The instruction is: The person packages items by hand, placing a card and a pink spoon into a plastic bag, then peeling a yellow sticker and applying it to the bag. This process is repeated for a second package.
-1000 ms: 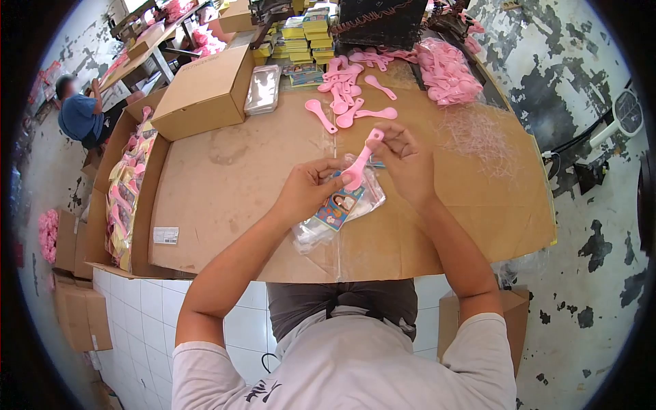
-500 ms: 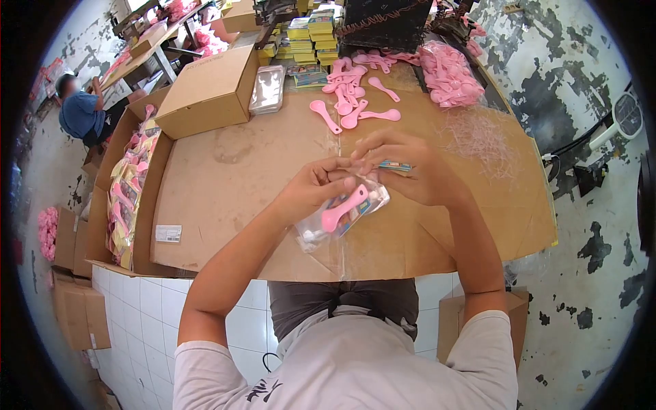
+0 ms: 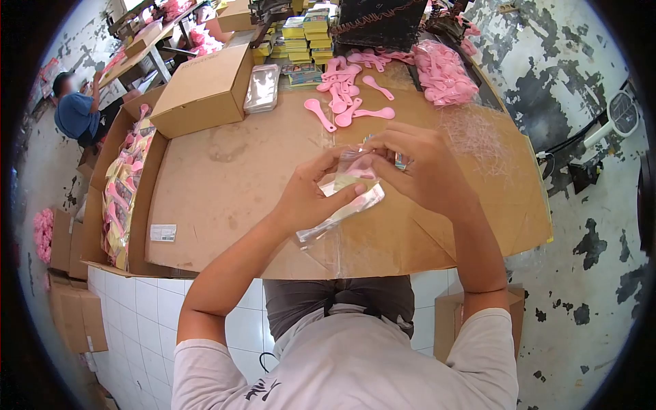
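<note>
Both hands meet over the middle of the cardboard tabletop (image 3: 225, 184), each closed on the same clear bag (image 3: 342, 208). The left hand (image 3: 311, 198) is curled under and around the bag's near side, thumb pressing the film. The right hand (image 3: 418, 171) pinches the upper end with bent fingers, and is the nearer of the two to that end. The bag is held off the surface. Its long axis slants from low near the left wrist up towards the right fingertips. A pink spoon (image 3: 357, 166) shows through the film at the upper end (outline blurred, orientation not certain). Loose pink spoons (image 3: 342, 102) lie well apart, beyond both hands. A cardboard box (image 3: 205, 89) stands to the far left.
</note>
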Demonstrator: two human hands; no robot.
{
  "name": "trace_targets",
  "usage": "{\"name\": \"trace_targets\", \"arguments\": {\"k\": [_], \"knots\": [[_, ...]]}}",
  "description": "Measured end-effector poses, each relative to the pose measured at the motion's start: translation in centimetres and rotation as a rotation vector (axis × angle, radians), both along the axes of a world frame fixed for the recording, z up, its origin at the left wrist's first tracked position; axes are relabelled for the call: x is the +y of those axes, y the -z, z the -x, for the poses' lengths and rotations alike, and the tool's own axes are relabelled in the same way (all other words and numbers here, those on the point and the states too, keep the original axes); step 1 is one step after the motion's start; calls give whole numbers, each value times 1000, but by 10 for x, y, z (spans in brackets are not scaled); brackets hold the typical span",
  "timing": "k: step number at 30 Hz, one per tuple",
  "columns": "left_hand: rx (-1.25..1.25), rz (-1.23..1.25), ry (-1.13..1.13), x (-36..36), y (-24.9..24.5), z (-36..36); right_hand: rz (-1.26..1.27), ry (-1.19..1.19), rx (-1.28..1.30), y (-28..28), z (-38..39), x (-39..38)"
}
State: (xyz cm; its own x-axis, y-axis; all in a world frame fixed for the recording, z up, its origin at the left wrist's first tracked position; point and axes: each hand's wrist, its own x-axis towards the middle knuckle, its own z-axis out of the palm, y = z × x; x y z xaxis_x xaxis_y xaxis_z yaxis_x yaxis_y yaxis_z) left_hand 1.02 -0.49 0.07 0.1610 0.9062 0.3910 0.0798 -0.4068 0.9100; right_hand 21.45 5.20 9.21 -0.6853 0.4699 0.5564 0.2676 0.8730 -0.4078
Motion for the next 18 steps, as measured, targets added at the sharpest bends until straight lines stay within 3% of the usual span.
{"name": "trace_targets", "arguments": {"k": [5, 8, 14, 18], "knots": [[-63, 134, -25, 0, -10, 1, -6, 5, 47, 7, 8, 2], [-200, 197, -81, 3, -8, 1, -239, 222, 268, 21, 17, 15], [-104, 87, -131, 2, 0, 4, -523, 110, 58, 20, 28, 6], [160, -110, -246, 7, 18, 8, -573, 133, -18, 34, 34, 9]]}}
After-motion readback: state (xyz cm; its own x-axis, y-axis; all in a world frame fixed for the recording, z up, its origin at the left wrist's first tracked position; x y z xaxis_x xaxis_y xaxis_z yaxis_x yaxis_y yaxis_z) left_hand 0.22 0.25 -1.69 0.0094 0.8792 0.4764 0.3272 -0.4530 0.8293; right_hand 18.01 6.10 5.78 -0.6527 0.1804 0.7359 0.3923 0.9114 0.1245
